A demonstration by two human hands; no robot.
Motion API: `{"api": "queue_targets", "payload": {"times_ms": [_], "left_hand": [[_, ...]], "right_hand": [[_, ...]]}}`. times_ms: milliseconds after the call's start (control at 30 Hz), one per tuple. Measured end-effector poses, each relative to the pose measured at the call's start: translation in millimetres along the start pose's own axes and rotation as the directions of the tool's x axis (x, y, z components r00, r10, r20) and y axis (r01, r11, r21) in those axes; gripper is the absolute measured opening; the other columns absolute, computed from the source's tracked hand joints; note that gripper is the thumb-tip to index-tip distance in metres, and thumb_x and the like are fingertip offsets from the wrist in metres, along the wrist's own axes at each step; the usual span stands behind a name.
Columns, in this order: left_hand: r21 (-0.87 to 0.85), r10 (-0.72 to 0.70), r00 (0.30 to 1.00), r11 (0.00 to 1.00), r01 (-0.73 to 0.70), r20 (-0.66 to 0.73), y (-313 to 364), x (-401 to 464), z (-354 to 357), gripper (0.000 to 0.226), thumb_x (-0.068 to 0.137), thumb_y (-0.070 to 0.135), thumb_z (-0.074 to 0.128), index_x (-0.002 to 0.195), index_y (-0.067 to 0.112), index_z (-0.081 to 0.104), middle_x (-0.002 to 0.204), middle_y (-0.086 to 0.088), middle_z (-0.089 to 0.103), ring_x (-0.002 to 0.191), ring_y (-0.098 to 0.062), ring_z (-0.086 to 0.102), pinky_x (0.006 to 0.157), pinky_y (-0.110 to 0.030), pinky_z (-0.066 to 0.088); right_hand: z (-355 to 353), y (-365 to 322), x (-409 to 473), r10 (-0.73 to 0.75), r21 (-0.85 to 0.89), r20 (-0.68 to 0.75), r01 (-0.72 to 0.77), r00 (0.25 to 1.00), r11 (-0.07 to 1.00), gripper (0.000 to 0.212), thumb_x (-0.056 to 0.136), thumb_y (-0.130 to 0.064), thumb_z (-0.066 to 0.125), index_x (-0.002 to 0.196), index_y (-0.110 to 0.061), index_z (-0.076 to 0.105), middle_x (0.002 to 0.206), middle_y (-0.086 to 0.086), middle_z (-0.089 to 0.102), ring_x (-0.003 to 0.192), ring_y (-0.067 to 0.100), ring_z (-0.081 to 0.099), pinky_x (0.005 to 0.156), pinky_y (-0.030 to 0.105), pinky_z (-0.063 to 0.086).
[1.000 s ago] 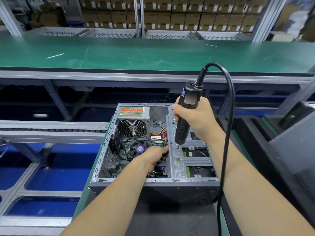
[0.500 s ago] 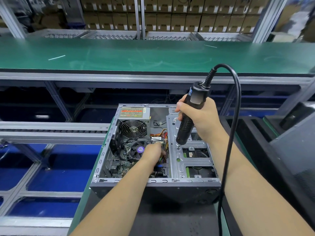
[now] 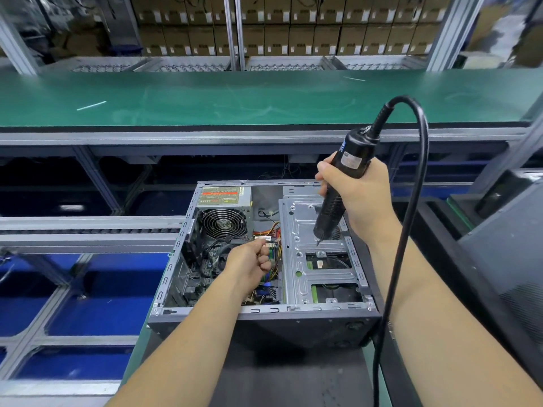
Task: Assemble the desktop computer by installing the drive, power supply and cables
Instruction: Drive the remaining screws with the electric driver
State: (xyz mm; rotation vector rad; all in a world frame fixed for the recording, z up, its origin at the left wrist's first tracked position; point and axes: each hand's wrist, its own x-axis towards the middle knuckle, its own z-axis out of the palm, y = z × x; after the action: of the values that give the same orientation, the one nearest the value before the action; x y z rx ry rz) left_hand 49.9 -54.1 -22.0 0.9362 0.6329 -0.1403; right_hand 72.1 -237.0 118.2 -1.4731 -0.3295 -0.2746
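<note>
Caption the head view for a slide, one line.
Right hand holds an electric screwdriver over the drive cage of an open computer case; left hand curls among cables.

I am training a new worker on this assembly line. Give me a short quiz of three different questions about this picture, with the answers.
1. True or false: the right hand grips an electric screwdriver.
2. Where is the power supply in the computer case? A) far left corner B) near right corner
3. Fill in: the left hand is fisted over the ____ beside the drive cage.

Key: 1 true; 2 A; 3 cables
</note>
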Motion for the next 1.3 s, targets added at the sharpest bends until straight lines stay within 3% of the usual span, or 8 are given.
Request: {"api": "queue_targets", "payload": {"times_ms": [133, 333, 567, 733, 867, 1000, 1100, 1300], "left_hand": [[0.135, 0.068, 0.997, 0.989, -0.062, -0.042, 1, -2, 1, 0.027, 0.104, 0.024, 0.053, 0.081, 0.009, 0.053, 0.052, 0.002, 0.041, 0.039, -0.007, 0.025, 0.034, -0.019, 0.023], [0.296, 0.112, 0.993, 0.947, -0.121, 0.045, 5, -19, 33, 0.022, 0.101, 0.004, 0.045, 0.086, 0.003, 0.061, 0.064, -0.001, 0.049, 0.044, -0.008, 0.03, 0.04, -0.019, 0.025], [0.625, 0.292, 0.934, 0.696, -0.355, 0.206, 8, -27, 47, 0.012, 0.098, 0.01, 0.06, 0.094, 0.005, 0.071, 0.079, -0.002, 0.075, 0.041, -0.004, 0.039, 0.05, -0.023, 0.037], [0.599, 0.279, 0.912, 0.69, -0.408, 0.3, 0, -26, 57, 0.003, 0.094, 0.007, 0.066, 0.094, 0.01, 0.066, 0.083, 0.002, 0.078, 0.044, 0.005, 0.053, 0.045, -0.015, 0.042], [0.553, 0.331, 0.868, 0.672, -0.493, 0.372, -8, -27, 51, 0.004, 0.093, 0.008, 0.069, 0.094, 0.009, 0.065, 0.078, -0.009, 0.074, 0.085, 0.0, 0.071, 0.056, -0.019, 0.049], [0.413, 0.364, 0.871, 0.774, -0.48, 0.329, -12, -27, 46, 0.002, 0.09, 0.012, 0.072, 0.091, 0.012, 0.074, 0.079, 0.003, 0.074, 0.05, -0.005, 0.051, 0.054, -0.023, 0.048], [0.29, 0.353, 0.886, 0.852, -0.437, 0.299, -12, -25, 40, 0.007, 0.088, 0.008, 0.073, 0.089, 0.012, 0.079, 0.063, 0.005, 0.06, 0.046, -0.008, 0.04, 0.052, -0.023, 0.046], [0.096, 0.321, 0.899, 0.927, -0.363, 0.3, -11, -27, 34, 0.011, 0.09, -0.001, 0.066, 0.097, -0.003, 0.074, 0.088, -0.014, 0.073, 0.044, -0.009, 0.031, 0.043, -0.019, 0.035]], "right_hand": [[-6, 2, -4, 0.011, -0.019, -0.007, -0.011, 1.0, 1.0, 0.019, 0.085, -0.012, 0.073, 0.091, 0.004, 0.065, 0.074, 0.006, 0.069, 0.06, 0.02, 0.061, 0.069, 0.041, 0.055], [-15, 4, -7, 0.022, -0.04, -0.036, -0.024, 0.999, 0.999, 0.019, 0.084, -0.015, 0.073, 0.091, 0.002, 0.065, 0.075, 0.009, 0.069, 0.06, 0.021, 0.062, 0.07, 0.045, 0.057], [-29, 0, -9, 0.029, 0.036, -0.075, -0.026, 0.997, 0.999, 0.011, 0.082, -0.015, 0.074, 0.085, -0.007, 0.067, 0.075, 0.01, 0.068, 0.061, 0.026, 0.06, 0.073, 0.052, 0.056], [-35, -13, -10, 0.022, 0.188, -0.092, -0.005, 0.996, 0.982, 0.007, 0.082, -0.013, 0.072, 0.077, -0.015, 0.067, 0.075, 0.011, 0.066, 0.062, 0.027, 0.057, 0.068, 0.04, 0.052], [-38, -23, -5, -0.005, 0.268, -0.136, 0.042, 0.991, 0.962, 0.008, 0.084, -0.011, 0.07, 0.08, -0.009, 0.063, 0.074, 0.011, 0.065, 0.06, 0.028, 0.056, 0.066, 0.041, 0.05], [-35, -28, -4, 0.001, 0.343, -0.178, 0.061, 0.984, 0.937, 0.009, 0.085, -0.01, 0.068, 0.082, -0.008, 0.061, 0.074, 0.01, 0.064, 0.06, 0.024, 0.056, 0.066, 0.039, 0.049], [-31, -31, -4, 0.02, 0.419, -0.174, 0.056, 0.985, 0.906, 0.008, 0.086, -0.009, 0.067, 0.082, -0.008, 0.06, 0.075, 0.011, 0.063, 0.061, 0.023, 0.055, 0.065, 0.038, 0.049], [-22, -35, -7, 0.052, 0.482, -0.139, 0.022, 0.989, 0.876, 0.008, 0.086, -0.009, 0.067, 0.08, -0.011, 0.061, 0.075, 0.011, 0.062, 0.062, 0.024, 0.054, 0.064, 0.037, 0.049]]}}
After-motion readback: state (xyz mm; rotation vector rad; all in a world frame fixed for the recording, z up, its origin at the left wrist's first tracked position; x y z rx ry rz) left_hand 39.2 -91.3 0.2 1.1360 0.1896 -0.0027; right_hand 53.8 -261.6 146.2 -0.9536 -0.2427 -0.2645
